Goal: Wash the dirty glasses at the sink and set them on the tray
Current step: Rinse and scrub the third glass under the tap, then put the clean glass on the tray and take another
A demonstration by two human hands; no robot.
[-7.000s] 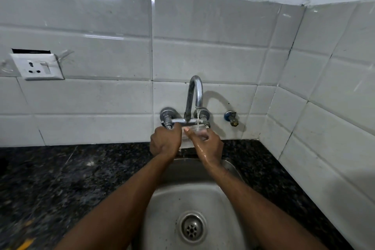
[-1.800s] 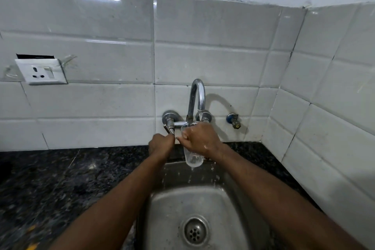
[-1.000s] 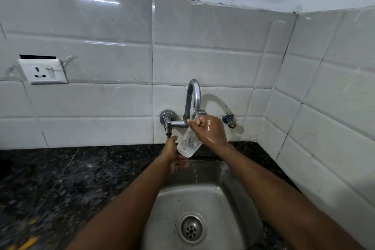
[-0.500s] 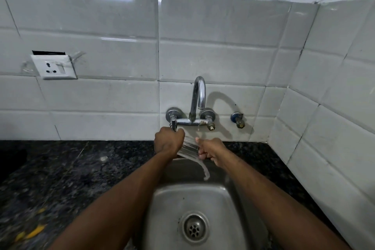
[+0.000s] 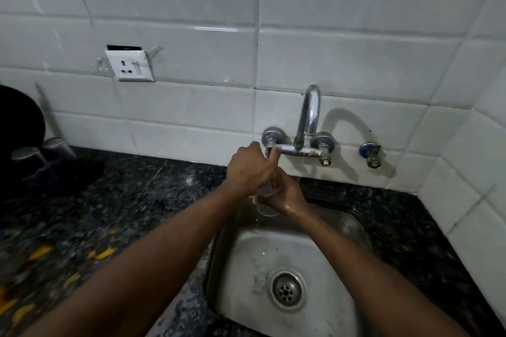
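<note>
My right hand (image 5: 286, 195) grips a clear glass (image 5: 266, 210) over the back edge of the steel sink (image 5: 246, 268). The glass is tipped, and its rim shows below my fingers. Most of the glass is hidden by both hands. My left hand (image 5: 250, 167) lies just above it, with its fingers curled round the left handle (image 5: 269, 148) of the chrome tap (image 5: 309, 112). Two glasses (image 5: 26, 156) (image 5: 56, 143) stand upside down on a dark tray (image 5: 79, 172) at the far left of the counter.
White tiled walls close in behind and on the right. A wall socket (image 5: 130, 65) sits to the upper left. A second valve (image 5: 371, 154) sticks out to the right of the tap. The black stone counter (image 5: 137, 200) carries yellow scraps (image 5: 101, 254) near its front left.
The view has swung left, which brings the tray and its glasses into sight. My left hand has gone up onto the tap handle. The glass no longer pours water.
</note>
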